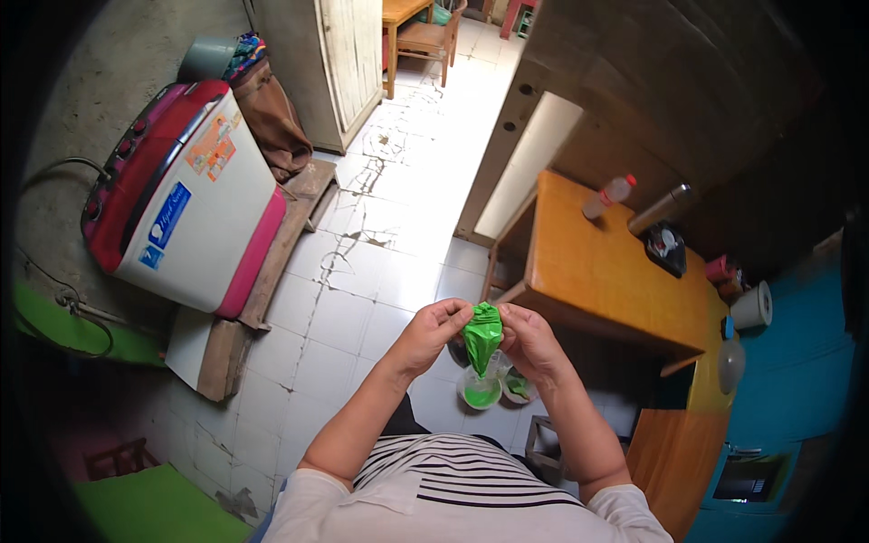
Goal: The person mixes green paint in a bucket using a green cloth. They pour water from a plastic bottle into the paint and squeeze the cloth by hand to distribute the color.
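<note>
My left hand (433,337) pinches the top left of a crinkled, glossy green bag (483,339), and my right hand (532,348) grips its top right corner. The bag hangs between them, narrowing downward to a point. Below it on the tiles are a clear container (480,395) with green contents and, just to its right, a second container (518,387) with darker green contents. Whether anything runs from the bag's tip is too small to tell.
A wooden table (597,281) with bottles and a black tray stands right; a washing machine (186,217) on a wooden platform (308,199) stands left. A cabinet (335,54) and chair (425,41) are farther back. Tiled floor (371,271) runs between; blue counter (778,362) at far right.
</note>
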A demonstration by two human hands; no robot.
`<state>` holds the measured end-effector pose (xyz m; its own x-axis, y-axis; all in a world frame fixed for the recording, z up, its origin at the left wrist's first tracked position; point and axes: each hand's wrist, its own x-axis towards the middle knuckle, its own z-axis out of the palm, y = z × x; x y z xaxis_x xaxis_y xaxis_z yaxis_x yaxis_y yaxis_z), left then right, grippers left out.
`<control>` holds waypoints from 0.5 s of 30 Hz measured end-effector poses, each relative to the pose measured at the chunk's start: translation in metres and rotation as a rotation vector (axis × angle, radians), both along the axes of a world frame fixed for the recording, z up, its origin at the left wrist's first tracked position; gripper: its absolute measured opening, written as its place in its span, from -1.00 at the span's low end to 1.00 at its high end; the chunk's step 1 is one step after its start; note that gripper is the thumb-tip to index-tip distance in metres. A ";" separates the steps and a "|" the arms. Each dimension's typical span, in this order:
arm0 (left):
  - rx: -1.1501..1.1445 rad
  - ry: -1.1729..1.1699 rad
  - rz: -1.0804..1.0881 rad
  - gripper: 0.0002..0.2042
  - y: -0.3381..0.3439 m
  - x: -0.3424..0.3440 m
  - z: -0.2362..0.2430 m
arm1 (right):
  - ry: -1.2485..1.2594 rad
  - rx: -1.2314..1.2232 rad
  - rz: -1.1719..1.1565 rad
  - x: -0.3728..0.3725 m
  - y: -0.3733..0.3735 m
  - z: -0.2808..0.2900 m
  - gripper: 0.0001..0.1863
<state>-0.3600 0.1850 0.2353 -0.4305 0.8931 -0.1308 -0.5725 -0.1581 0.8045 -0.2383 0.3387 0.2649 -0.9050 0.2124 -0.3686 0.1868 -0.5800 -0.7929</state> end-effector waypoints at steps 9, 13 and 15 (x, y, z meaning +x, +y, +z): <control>0.186 -0.107 0.126 -0.80 -0.006 -0.182 0.017 | 0.220 -0.106 -0.058 -0.196 -0.020 0.017 -0.75; 0.238 -0.202 0.175 -0.82 0.008 -0.254 0.012 | 0.211 -0.139 -0.050 -0.276 -0.003 0.012 -0.75; 0.250 -0.196 0.182 -0.83 0.018 -0.292 0.012 | 0.211 -0.165 -0.042 -0.317 0.006 0.012 -0.74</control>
<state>-0.6520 0.2026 0.2471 -0.5735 0.8191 -0.0141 -0.6566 -0.4493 0.6058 -0.5554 0.3446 0.2772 -0.9572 0.2043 -0.2052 0.0001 -0.7082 -0.7060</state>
